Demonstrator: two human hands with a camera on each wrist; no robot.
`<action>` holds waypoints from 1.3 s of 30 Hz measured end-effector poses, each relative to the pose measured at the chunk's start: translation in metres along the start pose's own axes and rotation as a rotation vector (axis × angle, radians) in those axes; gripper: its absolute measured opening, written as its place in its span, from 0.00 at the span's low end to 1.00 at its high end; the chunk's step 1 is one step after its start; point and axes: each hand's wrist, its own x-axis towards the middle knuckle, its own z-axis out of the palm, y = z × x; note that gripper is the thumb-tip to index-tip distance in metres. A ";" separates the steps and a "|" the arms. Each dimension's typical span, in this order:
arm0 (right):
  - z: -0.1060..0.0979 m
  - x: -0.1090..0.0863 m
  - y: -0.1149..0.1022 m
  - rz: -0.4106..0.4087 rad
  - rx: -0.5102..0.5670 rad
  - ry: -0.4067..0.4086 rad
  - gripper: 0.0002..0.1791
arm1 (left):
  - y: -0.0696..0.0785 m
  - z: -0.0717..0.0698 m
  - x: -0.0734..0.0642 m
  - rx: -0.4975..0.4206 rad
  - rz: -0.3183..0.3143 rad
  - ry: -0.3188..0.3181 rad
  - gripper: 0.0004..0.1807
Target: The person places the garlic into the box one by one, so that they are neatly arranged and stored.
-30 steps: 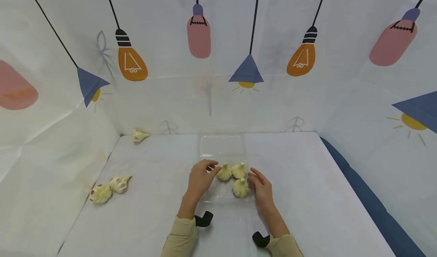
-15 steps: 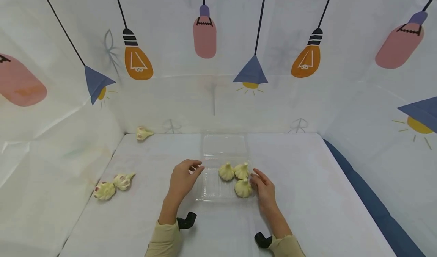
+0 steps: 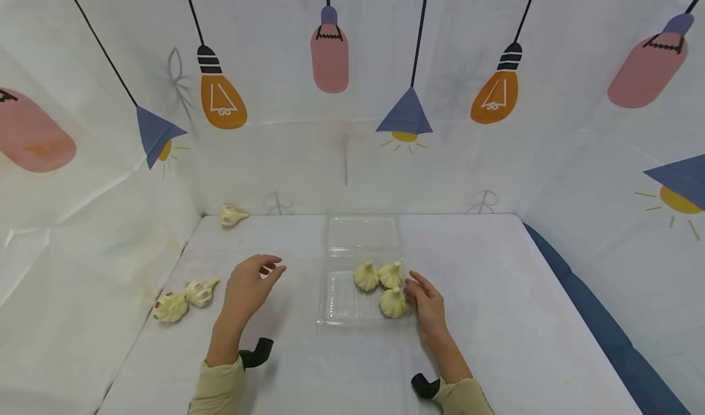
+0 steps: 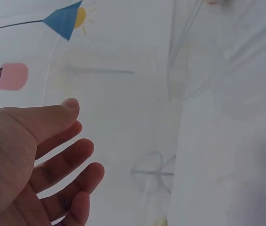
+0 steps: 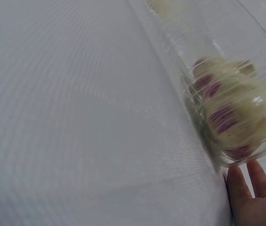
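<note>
A clear plastic clamshell box (image 3: 337,302) lies on the table with its lid (image 3: 362,234) folded back. Three pale garlic bulbs (image 3: 393,305) sit in its right half. To the left of the box, my left hand (image 3: 246,289) is raised over the table, holding nothing; in the left wrist view its fingers (image 4: 60,162) are relaxed and slightly bent. My right hand (image 3: 428,308) is at the box's right side. Its fingertips (image 5: 237,181) touch the clear wall in the right wrist view, where purple-streaked garlic (image 5: 238,113) shows through the plastic.
Two garlic bulbs lie side by side at the table's left edge, a rounder one (image 3: 170,308) and a long-stemmed one (image 3: 201,292). Another bulb (image 3: 233,215) lies at the back left corner. A white sheet (image 3: 264,158) printed with lamps hangs behind the table.
My left hand has moved left, from over the box beside the bulbs to the space between the box and the loose garlic. The right hand has stayed at the box's right side.
</note>
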 end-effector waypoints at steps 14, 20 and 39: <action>0.001 0.001 0.002 0.008 -0.011 -0.010 0.22 | -0.069 -0.051 0.007 0.139 -0.035 -0.130 0.18; 0.003 0.001 0.002 0.001 0.000 -0.019 0.22 | -0.103 -0.069 0.007 0.133 -0.052 -0.181 0.23; 0.000 0.003 0.002 0.011 0.002 -0.015 0.21 | -0.157 -0.079 -0.008 0.137 -0.185 -0.248 0.29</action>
